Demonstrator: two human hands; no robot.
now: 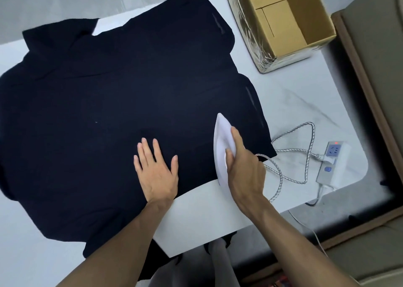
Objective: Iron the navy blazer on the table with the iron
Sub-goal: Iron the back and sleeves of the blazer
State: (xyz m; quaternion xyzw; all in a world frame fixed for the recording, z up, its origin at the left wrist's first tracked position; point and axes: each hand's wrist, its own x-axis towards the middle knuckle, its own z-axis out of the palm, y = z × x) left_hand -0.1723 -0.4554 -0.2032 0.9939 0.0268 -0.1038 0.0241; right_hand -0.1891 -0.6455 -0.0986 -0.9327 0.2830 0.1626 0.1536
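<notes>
White surface (pixel 207 210) carrying navy blazer (pixel 109 90) spread flat; right hand (pixel 244 169) fingers (pixel 236 136) curled round iron (pixel 222 134) at near hem corner, left hand (pixel 157 173) flat, straight-fingered, on cloth; ironing probably just started, most fabric left

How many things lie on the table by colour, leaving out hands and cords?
Navy: 1, the navy fabric blazer
White: 2, the white plastic iron and the white plastic power strip
Brown: 1, the open brown cardboard box
Total: 4

Single head view, wide-angle, steeply down onto table (pixel 207 212), close above.
</notes>
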